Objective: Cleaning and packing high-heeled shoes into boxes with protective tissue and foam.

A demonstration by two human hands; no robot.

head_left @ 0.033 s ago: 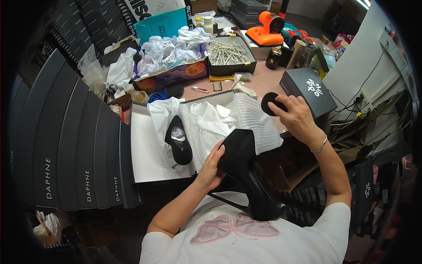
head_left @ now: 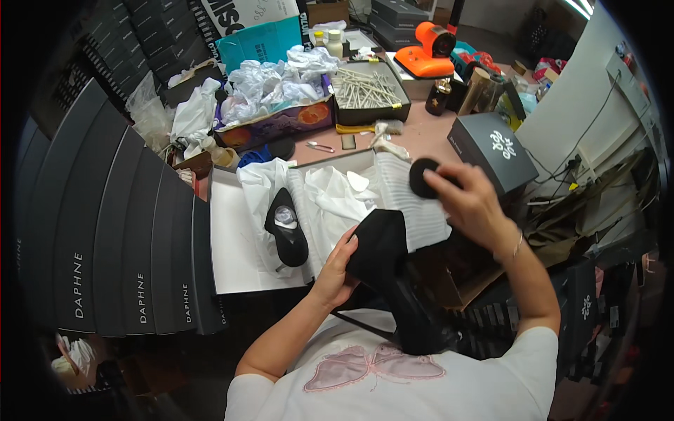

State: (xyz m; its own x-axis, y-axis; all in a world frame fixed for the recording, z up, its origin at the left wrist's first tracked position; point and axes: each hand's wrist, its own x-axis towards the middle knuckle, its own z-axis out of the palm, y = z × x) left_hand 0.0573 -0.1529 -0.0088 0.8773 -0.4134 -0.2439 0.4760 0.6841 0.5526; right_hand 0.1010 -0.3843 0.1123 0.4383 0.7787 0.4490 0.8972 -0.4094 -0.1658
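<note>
My left hand (head_left: 337, 270) grips a black high-heeled shoe (head_left: 385, 256) by its toe end, held over my lap. My right hand (head_left: 472, 200) is raised just above the shoe and pinches a round black pad (head_left: 421, 177). A second black shoe (head_left: 286, 228) lies on white tissue paper (head_left: 337, 196) in an open white shoebox (head_left: 232, 245), left of my left hand.
Dark shoeboxes (head_left: 105, 231) are stacked along the left. A black box with a white emblem (head_left: 484, 147) stands by my right hand. Further back are a box of crumpled paper (head_left: 274, 88), a tray of sticks (head_left: 368, 88) and an orange device (head_left: 432, 52).
</note>
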